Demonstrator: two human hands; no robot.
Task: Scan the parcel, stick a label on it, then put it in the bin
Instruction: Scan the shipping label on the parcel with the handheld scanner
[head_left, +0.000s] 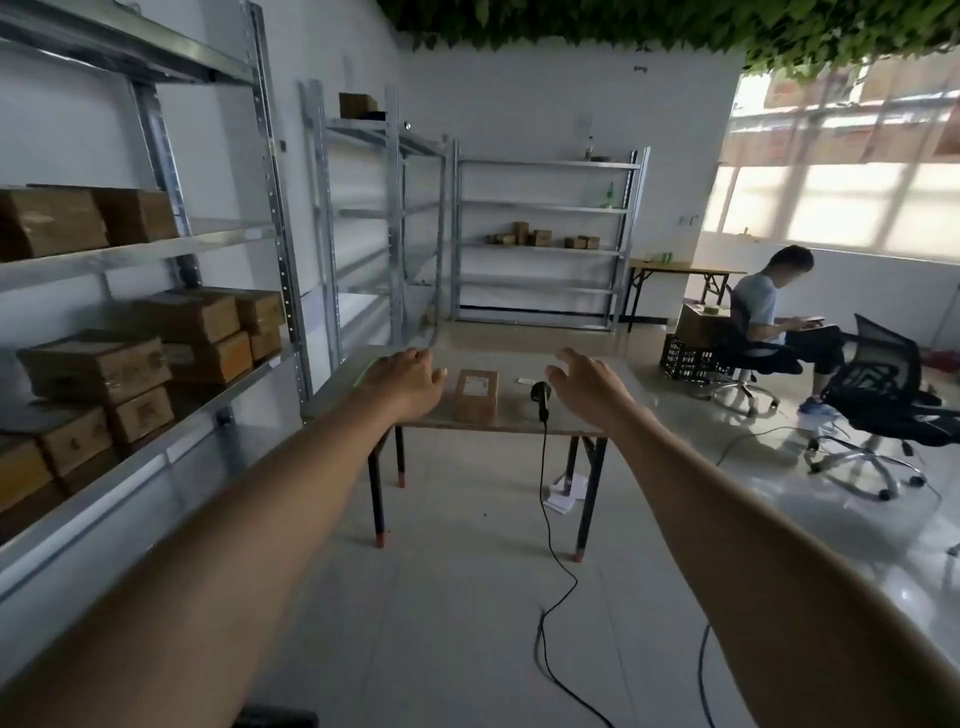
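A small brown cardboard parcel (476, 393) with a white label on top lies on a folding table (524, 422) ahead of me. A black handheld scanner (541, 397) rests to its right, its cable hanging off the front edge to the floor. A small white label slip (524, 381) lies behind the scanner. My left hand (410, 382) hovers left of the parcel, fingers spread and holding nothing. My right hand (587, 384) hovers just right of the scanner, also open. A green outline shows under my left hand. No bin is clearly visible.
Metal shelving (156, 249) with several cardboard boxes lines the left side. More shelves (545, 244) stand at the back wall. A seated person (763, 312), a black crate (688, 358) and an office chair (883, 395) are at the right. The scanner cable (558, 587) trails across the floor.
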